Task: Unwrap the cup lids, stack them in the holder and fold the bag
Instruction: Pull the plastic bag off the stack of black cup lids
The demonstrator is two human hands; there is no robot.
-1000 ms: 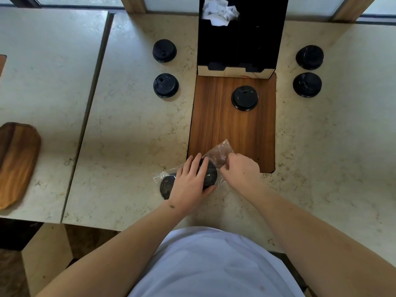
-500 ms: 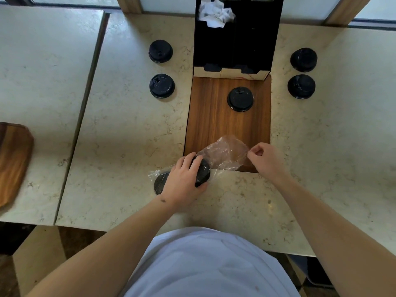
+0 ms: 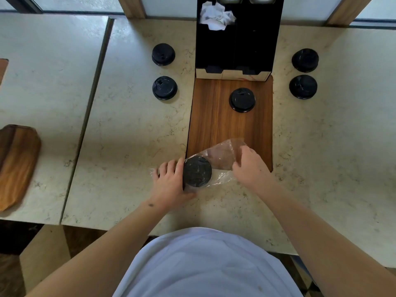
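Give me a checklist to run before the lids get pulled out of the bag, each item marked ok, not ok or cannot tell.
1. Left hand steadies the closed end of the bag: ok.
2. Right hand grips the bag's open end: ok.
3. Bag mouth open wide enough for the wrapped lids: cannot tell.
4. Bare wood on the board ahead of the bag: ok.
5. Holder has free slots: cannot tell; crumpled paper sits at its top.
6. Loose lid already in the holder: not ok, it lies on the board.

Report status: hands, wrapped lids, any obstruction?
Left hand steadies lid stack in clear bag. Right hand pinches bag mouth. Holder path clear; loose lid on board.
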